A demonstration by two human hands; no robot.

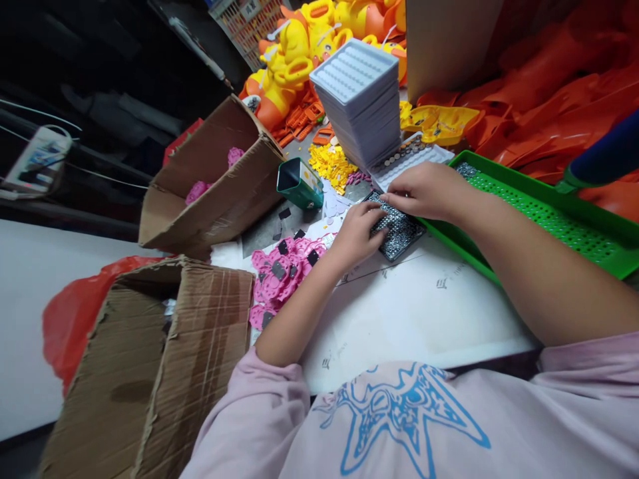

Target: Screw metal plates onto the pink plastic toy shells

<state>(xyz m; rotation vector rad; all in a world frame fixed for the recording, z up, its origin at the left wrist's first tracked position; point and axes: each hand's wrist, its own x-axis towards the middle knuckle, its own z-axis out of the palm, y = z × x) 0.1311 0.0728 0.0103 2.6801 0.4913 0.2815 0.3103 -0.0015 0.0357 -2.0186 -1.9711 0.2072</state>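
Observation:
Both of my hands rest on a small dark tray [399,236] filled with tiny shiny parts, lying on the white table sheet [424,313]. My left hand [357,233] has its fingers curled onto the tray's left edge. My right hand [424,191] lies over the tray's far end with fingers bent, pinching at something I cannot make out. A pile of pink plastic pieces [282,273] with dark squares on them lies just left of my left hand.
A green perforated tray [549,213] lies at the right. A stack of white trays [362,100] stands behind, with yellow small parts [332,166] and a green tin [299,183] beside it. Two open cardboard boxes [214,179] [150,372] sit at the left. Orange and yellow plastic toys [299,46] fill the back.

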